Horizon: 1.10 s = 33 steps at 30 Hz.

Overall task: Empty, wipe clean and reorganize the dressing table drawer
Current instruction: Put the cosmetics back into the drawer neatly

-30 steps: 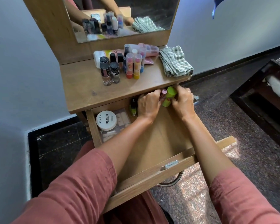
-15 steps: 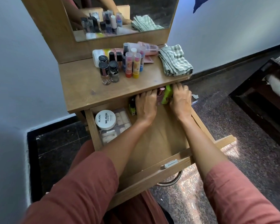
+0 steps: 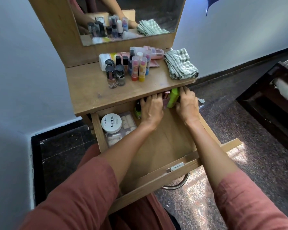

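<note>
The wooden drawer (image 3: 171, 170) is pulled out wide, its floor mostly bare. Both hands reach deep under the tabletop at its back. My right hand (image 3: 187, 103) clasps a lime green bottle (image 3: 173, 97) standing upright. My left hand (image 3: 152, 107) presses against a small pink-capped item (image 3: 166, 97) beside that bottle; its fingertips are hidden under the tabletop edge. A white nail polish remover tub (image 3: 111, 123) lies on a clear box (image 3: 123, 130) at the drawer's back left, next to a small green nail polish bottle (image 3: 137, 111).
On the tabletop (image 3: 90, 90) stand nail polish bottles (image 3: 115, 74), lip balm tubes (image 3: 139, 68), lying lotion bottles (image 3: 154, 51) and a folded green checked cloth (image 3: 180, 63). A mirror (image 3: 128, 17) rises behind. Dark furniture (image 3: 273, 97) stands to the right.
Both hands have pushed the green bottle and pink item farther back under the tabletop edge, and the bottle now stands more upright.
</note>
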Motion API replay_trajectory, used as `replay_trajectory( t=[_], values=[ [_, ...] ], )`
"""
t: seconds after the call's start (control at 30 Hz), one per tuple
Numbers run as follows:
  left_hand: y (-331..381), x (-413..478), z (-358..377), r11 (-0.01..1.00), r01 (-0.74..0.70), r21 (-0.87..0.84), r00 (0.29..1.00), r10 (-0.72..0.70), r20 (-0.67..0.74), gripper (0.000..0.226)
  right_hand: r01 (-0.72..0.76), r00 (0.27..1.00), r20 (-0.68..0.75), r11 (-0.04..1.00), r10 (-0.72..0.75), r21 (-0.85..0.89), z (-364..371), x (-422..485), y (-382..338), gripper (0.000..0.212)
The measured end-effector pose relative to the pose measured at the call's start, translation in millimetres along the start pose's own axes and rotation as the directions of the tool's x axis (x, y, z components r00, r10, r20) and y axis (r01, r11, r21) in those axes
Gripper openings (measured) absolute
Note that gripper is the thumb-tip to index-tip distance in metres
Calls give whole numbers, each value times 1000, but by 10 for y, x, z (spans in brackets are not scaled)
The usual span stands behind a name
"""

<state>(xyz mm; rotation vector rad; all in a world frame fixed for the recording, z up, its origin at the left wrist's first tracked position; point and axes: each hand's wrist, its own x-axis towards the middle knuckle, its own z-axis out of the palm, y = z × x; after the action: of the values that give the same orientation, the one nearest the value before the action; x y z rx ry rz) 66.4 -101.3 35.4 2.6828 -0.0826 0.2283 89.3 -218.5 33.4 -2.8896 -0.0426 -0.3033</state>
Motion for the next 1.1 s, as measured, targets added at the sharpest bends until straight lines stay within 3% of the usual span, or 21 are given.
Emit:
replay_trajectory(
  t=[0.17,0.3,0.43,0.5,0.63,0.7,0.87,1.1],
  values=[
    [6,-55,-74,996,-83,37,997,83,2,44,-2,998,-58,992,9,124,-95,-114,-31,50],
    [-1,-119,-175,985,-172,4,978,172,-117,34,-16,990,-136,978,45,207,-187,-159,-51,43],
    [-21,-200,-379,988,-152,-29,987,150,-54,26,-14,977,-198,948,81,318,-302,-157,-134,30],
    [-44,-212,-516,979,-190,-78,974,177,-141,29,32,971,-228,907,71,419,-408,-132,-251,25],
    [-130,-59,-842,963,-261,-68,864,202,-461,25,139,976,-215,829,-23,541,-608,-26,-615,25],
    [-191,64,-1030,973,-218,-73,854,155,-496,23,195,969,-237,797,-67,572,-670,49,-804,28],
    [-350,278,-1277,991,-106,-82,904,62,-423,30,273,952,-271,799,-144,535,-662,261,-1119,33],
    [-308,383,-1327,996,-73,56,960,85,-267,26,248,959,-248,833,-138,495,-563,383,-1196,25]
  ],
)
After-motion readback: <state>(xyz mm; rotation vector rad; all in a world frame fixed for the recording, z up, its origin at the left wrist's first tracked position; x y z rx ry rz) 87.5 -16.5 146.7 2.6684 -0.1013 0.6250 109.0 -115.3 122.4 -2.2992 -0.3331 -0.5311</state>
